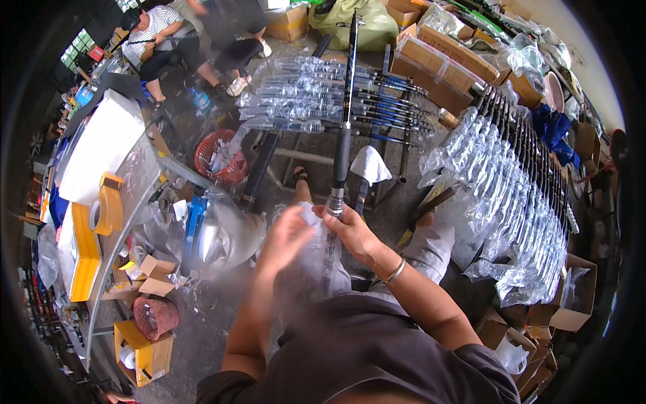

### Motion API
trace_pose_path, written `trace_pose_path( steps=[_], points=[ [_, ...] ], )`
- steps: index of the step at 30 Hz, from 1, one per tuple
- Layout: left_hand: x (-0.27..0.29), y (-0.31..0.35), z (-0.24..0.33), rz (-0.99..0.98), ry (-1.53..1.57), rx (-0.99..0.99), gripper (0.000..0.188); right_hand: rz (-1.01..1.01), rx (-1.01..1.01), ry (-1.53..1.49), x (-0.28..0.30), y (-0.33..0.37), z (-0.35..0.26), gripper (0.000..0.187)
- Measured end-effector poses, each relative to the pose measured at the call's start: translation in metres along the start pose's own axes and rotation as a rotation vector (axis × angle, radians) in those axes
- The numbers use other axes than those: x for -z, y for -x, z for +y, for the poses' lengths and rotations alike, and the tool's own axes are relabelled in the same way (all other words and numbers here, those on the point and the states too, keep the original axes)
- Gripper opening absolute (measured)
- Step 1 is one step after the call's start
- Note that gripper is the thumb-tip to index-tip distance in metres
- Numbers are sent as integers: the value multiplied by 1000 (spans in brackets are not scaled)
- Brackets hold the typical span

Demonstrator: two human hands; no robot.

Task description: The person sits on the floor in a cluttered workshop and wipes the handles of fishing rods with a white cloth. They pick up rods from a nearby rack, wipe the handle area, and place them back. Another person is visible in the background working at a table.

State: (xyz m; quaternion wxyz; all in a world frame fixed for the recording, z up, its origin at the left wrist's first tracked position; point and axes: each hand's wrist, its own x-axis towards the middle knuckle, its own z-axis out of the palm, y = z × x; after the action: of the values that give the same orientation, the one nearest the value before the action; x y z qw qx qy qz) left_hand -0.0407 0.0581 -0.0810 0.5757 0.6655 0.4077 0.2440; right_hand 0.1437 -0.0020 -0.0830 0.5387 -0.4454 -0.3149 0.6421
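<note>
A black fishing rod (342, 151) stands nearly upright in front of me, its foam grip and metallic reel seat toward my body. My right hand (350, 231) is closed around the rod at the reel seat, with the thumb along it. Below that hand the rod's lower end appears wrapped in clear plastic. My left hand (288, 236) is just left of the rod, smeared by motion. Something whitish shows at its fingertips, too blurred to name.
Plastic-wrapped rods (289, 97) lie across a rack ahead; several more (505, 175) lean at the right. A red basket (221, 159) and a white cloth (370, 165) are nearby. At left stands a table with a tape roll (108, 209). A person (161, 34) sits far left.
</note>
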Motion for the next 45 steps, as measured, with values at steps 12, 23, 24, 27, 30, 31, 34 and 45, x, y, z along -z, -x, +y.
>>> trace_pose_path(
  steps=[12, 23, 24, 27, 30, 31, 34, 45],
  points=[
    [-42, -23, -6, -47, 293, 14, 24, -487, -49, 570, 30, 5, 4, 59],
    [-42, -11, -16, -175, 714, 101, 6, 444, -4, 522, 180, -73, 28, 35],
    [-41, -9, -18, -147, 711, 111, 6, 472, 51, 579, 188, -90, 34, 36],
    [-47, -11, -7, -118, 556, 125, 11, 644, 227, 857, 248, -130, 71, 44],
    [-40, -2, 2, -67, 619, 234, 23, 677, 251, 1057, 244, -155, 64, 50],
    [-36, -3, 7, -120, 623, 199, 27, 641, 172, 1058, 254, -160, 63, 52],
    [-25, 0, 8, -198, 695, 145, 27, 472, -31, 1053, 255, -170, 52, 56],
    [-25, 15, -21, -264, 629, 90, 20, 394, -152, 676, 239, -157, 19, 36]
  ],
)
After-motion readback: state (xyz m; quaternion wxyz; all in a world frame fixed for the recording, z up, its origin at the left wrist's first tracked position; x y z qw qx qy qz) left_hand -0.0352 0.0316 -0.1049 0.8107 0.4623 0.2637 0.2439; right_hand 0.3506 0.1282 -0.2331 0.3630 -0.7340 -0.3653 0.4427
